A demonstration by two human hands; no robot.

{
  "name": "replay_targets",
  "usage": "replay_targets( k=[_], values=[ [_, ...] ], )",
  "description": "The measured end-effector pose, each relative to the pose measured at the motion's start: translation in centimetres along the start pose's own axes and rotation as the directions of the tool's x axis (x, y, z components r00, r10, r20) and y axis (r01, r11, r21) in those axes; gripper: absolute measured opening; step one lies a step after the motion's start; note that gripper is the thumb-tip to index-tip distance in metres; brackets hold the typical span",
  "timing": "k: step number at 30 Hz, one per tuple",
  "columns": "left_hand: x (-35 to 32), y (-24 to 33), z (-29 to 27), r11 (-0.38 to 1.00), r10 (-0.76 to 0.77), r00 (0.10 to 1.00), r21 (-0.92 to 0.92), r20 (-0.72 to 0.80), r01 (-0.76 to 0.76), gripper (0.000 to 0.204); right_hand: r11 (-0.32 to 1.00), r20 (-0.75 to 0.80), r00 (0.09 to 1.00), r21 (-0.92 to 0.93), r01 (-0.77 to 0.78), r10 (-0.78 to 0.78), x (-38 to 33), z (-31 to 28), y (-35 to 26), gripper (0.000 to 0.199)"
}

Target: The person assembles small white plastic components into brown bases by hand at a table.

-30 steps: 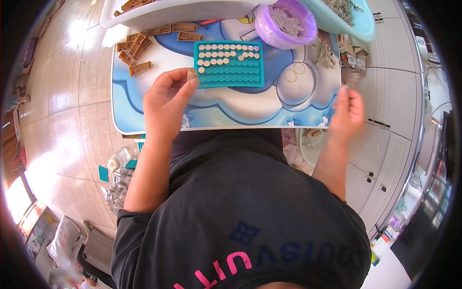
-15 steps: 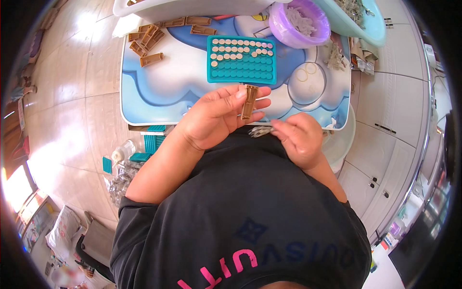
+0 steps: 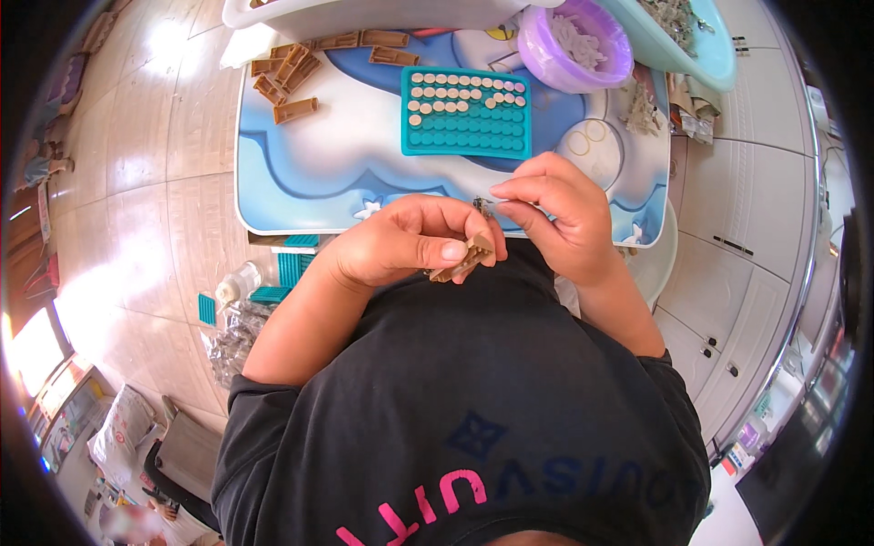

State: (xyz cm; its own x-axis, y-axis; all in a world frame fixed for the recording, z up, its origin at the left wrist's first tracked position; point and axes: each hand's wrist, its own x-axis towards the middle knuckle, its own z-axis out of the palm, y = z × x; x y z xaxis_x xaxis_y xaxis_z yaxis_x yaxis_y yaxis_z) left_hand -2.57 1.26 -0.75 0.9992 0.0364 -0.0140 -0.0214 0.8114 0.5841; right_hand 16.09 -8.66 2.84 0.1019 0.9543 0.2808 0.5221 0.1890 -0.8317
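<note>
My left hand (image 3: pixel 405 238) is closed around a brown ribbed plastic piece (image 3: pixel 466 258), tilted, one end showing past the thumb. Close by, my right hand (image 3: pixel 566 218) is pinched, thumb and forefinger together, at a small grey metallic-looking part (image 3: pixel 482 207) by the left fingertips; its exact kind is too small to make out. Beyond the hands lies a teal tray (image 3: pixel 466 146) with rows of round studs, several of them carrying pale round discs (image 3: pixel 440 93). More brown plastic pieces (image 3: pixel 296 110) lie in a loose pile at the table's far left.
The low table (image 3: pixel 309 207) has a blue and white printed top. A lilac bowl (image 3: pixel 537 59) holds whitish pieces, and a light teal basin (image 3: pixel 719 64) holds a greyish heap. A white tub (image 3: pixel 364 18) stands at the far edge. Teal trays (image 3: pixel 289 269) and a bottle (image 3: pixel 238 282) are on the floor.
My left hand has come lower and turned, tipping the brown piece. My right hand has risen and moved its pinched fingers up beside the left fingertips, bringing the small grey part there.
</note>
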Motion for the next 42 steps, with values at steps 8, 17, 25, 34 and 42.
replay_targets(
  k=[8,17,25,34,42],
  values=[
    [-0.3,-0.3,-0.1,0.972,0.047,0.981,-0.216,-0.189,-0.088,0.043,0.996,-0.027,0.998,-0.066,0.060,-0.062,0.5,0.6,0.7,0.011],
    [0.7,-1.2,-0.1,0.915,0.112,0.882,-0.299,-0.458,-0.271,0.031,0.989,-0.088,0.991,-0.118,0.085,-0.096,0.6,2.4,-0.1,0.007],
    [0.9,-1.5,0.5,0.917,0.115,0.872,-0.286,-0.475,-0.277,0.033,0.962,-0.169,0.973,-0.251,0.112,-0.158,1.3,3.1,0.3,0.011],
    [1.0,-1.3,1.0,0.966,0.140,0.794,-0.095,-0.592,-0.241,0.029,0.858,-0.071,0.955,-0.463,0.224,-0.287,1.9,2.6,0.2,0.011],
    [1.0,-1.3,1.4,0.982,0.155,0.734,0.021,-0.661,-0.188,0.028,0.772,0.039,0.950,-0.572,0.276,-0.311,1.8,2.5,0.3,0.010]
  ],
)
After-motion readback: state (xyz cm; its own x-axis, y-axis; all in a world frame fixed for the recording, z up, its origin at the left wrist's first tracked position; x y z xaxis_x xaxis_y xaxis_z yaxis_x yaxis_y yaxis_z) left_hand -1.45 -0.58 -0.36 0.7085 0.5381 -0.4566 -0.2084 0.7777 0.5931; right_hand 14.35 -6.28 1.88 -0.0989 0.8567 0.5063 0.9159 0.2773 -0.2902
